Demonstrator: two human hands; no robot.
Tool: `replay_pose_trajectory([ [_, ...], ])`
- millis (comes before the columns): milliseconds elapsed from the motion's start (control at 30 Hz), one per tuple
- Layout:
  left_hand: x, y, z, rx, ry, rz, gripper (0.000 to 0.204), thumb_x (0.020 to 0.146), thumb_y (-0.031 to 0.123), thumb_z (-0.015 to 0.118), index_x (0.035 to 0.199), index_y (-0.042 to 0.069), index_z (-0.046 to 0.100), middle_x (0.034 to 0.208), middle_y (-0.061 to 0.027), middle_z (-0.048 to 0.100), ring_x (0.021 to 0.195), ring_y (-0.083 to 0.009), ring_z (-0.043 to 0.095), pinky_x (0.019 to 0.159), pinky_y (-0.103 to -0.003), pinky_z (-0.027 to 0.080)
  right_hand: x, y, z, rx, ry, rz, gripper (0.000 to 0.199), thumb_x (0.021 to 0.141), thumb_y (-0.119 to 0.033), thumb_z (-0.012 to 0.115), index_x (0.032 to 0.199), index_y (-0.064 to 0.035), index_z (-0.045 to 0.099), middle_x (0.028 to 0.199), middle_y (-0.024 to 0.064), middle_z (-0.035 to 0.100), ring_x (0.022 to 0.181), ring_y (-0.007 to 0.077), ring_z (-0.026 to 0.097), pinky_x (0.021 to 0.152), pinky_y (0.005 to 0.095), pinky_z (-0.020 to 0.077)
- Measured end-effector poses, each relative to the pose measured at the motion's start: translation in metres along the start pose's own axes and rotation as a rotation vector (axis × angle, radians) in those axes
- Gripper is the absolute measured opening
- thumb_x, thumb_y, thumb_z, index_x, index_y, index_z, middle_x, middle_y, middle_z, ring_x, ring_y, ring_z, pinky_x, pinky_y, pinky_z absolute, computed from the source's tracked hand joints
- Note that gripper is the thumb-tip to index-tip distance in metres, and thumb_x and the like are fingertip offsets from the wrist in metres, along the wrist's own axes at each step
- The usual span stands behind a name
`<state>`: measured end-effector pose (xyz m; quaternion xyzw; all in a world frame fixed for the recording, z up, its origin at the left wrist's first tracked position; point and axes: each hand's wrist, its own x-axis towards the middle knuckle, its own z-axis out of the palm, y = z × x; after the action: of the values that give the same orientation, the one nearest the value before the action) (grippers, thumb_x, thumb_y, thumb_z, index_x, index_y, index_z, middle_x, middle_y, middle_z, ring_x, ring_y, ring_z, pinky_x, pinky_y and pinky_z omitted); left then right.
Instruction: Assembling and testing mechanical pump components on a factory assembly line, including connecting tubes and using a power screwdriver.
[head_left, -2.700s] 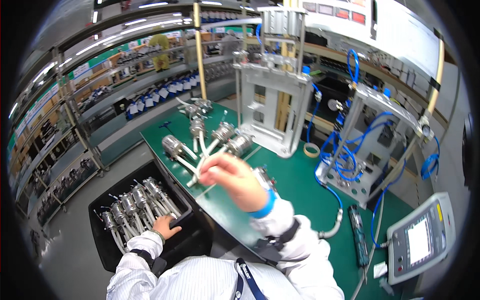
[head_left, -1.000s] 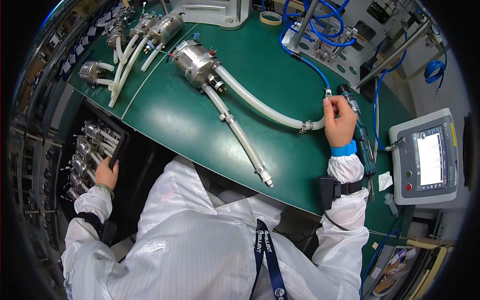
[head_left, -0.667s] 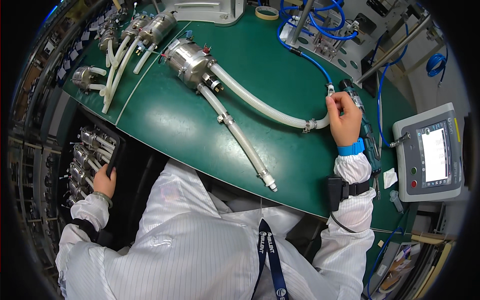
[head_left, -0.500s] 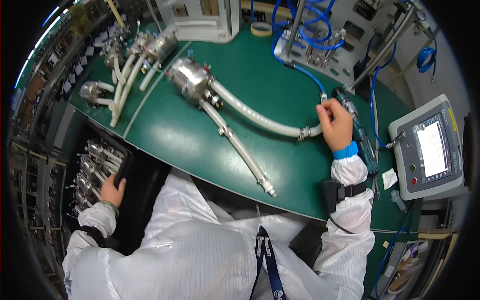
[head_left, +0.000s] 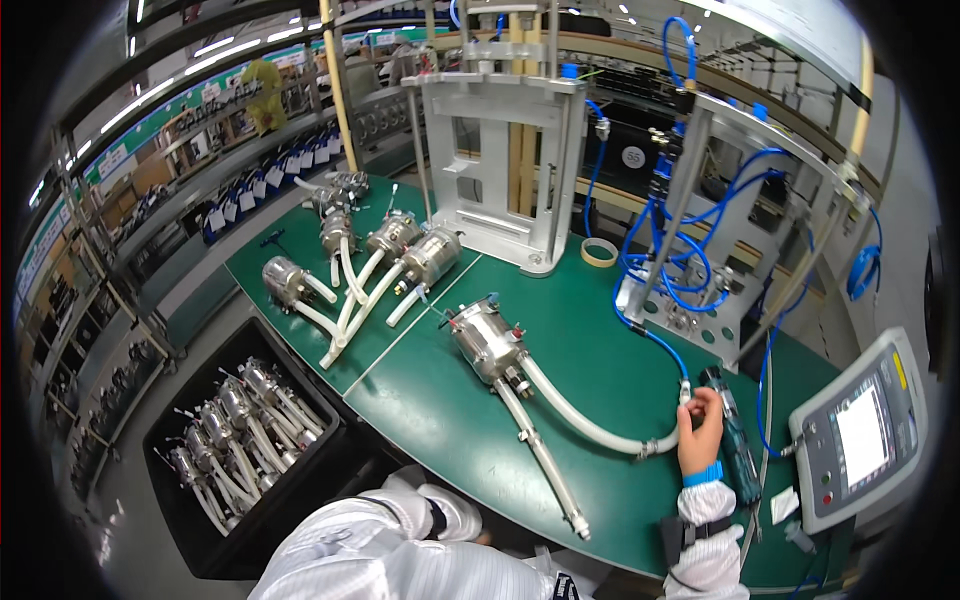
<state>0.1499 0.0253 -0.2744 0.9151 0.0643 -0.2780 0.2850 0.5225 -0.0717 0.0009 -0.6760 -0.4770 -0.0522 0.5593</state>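
Observation:
My right hand [head_left: 702,432] is closed round the end of a thick white hose [head_left: 590,430], where a thin blue air tube [head_left: 665,350] comes in through a fitting. That hose curves back to a shiny metal canister [head_left: 487,342] lying on the green table. From the same canister runs a second, straighter hose [head_left: 540,465] with a clamp and a plug at its end. Of my left hand [head_left: 485,537] only a sliver of skin shows beyond the white sleeve, low in front of the table edge; its fingers are hidden. A dark green power screwdriver [head_left: 737,450] lies beside my right hand.
A black crate [head_left: 330,450] full of similar canisters stands at left. Several more canisters with hoses [head_left: 430,258] lie on the table's far left. Metal frames [head_left: 500,215] rise at the back, near a tape roll [head_left: 599,252]. A screen tester [head_left: 860,440] sits at right.
My left hand has left the crate of canisters and moved right, toward my body. The view has tilted up, showing more of the room. My right hand stays at the hose end.

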Motion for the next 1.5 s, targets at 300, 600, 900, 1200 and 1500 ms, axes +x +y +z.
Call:
replay_pose_trajectory([
  [300, -0.023, 0.020, 0.004, -0.165, 0.012, -0.109, 0.027, 0.086, 0.033, 0.068, 0.103, 0.013, 0.076, 0.111, -0.0148, 0.072, 0.107, -0.0306, 0.066, 0.096, -0.044, 0.049, -0.011, -0.025, 0.017, 0.059, -0.081, 0.270, 0.039, 0.092, -0.011, 0.061, 0.126, 0.0003, 0.047, 0.112, 0.0107, 0.053, 0.105, 0.0204, 0.051, 0.098, 0.0365, 0.0384],
  [600, -0.086, 0.080, 0.006, -0.392, -0.003, -0.210, 0.028, 0.086, 0.033, 0.069, 0.104, 0.013, 0.075, 0.111, -0.0140, 0.072, 0.107, -0.0302, 0.066, 0.095, -0.043, 0.049, -0.012, -0.034, 0.022, -0.153, -0.257, 0.257, 0.063, 0.099, -0.035, 0.057, 0.142, 0.0071, 0.037, 0.144, 0.0218, 0.045, 0.136, 0.0332, 0.042, 0.117, 0.0436, 0.0273],
  [900, -0.122, 0.108, 0.006, -0.550, -0.068, -0.239, 0.028, 0.087, 0.033, 0.069, 0.106, 0.012, 0.074, 0.111, -0.0131, 0.072, 0.107, -0.0298, 0.066, 0.095, -0.043, 0.050, -0.009, -0.035, 0.028, -0.268, -0.358, 0.201, 0.068, 0.101, -0.047, 0.053, 0.141, 0.0045, 0.034, 0.147, 0.0237, 0.041, 0.138, 0.0362, 0.041, 0.118, 0.0485, 0.0256],
  [1200, -0.144, 0.107, 0.017, -0.633, -0.044, -0.235, 0.028, 0.087, 0.033, 0.069, 0.107, 0.012, 0.073, 0.110, -0.0123, 0.072, 0.107, -0.0294, 0.066, 0.095, -0.042, 0.050, -0.011, -0.035, 0.024, -0.417, -0.385, 0.198, 0.063, 0.103, -0.048, 0.048, 0.137, 0.0037, 0.038, 0.143, 0.0210, 0.045, 0.134, 0.0330, 0.045, 0.114, 0.0481, 0.0349],
  [1500, -0.133, 0.076, 0.004, -0.567, -0.064, -0.228, 0.029, 0.088, 0.033, 0.069, 0.108, 0.012, 0.072, 0.110, -0.0115, 0.072, 0.106, -0.0290, 0.066, 0.094, -0.041, 0.050, -0.011, -0.032, 0.026, -0.393, -0.339, 0.203, 0.061, 0.104, -0.047, 0.047, 0.137, 0.0030, 0.039, 0.141, 0.0209, 0.046, 0.132, 0.0319, 0.048, 0.113, 0.0481, 0.0366],
])
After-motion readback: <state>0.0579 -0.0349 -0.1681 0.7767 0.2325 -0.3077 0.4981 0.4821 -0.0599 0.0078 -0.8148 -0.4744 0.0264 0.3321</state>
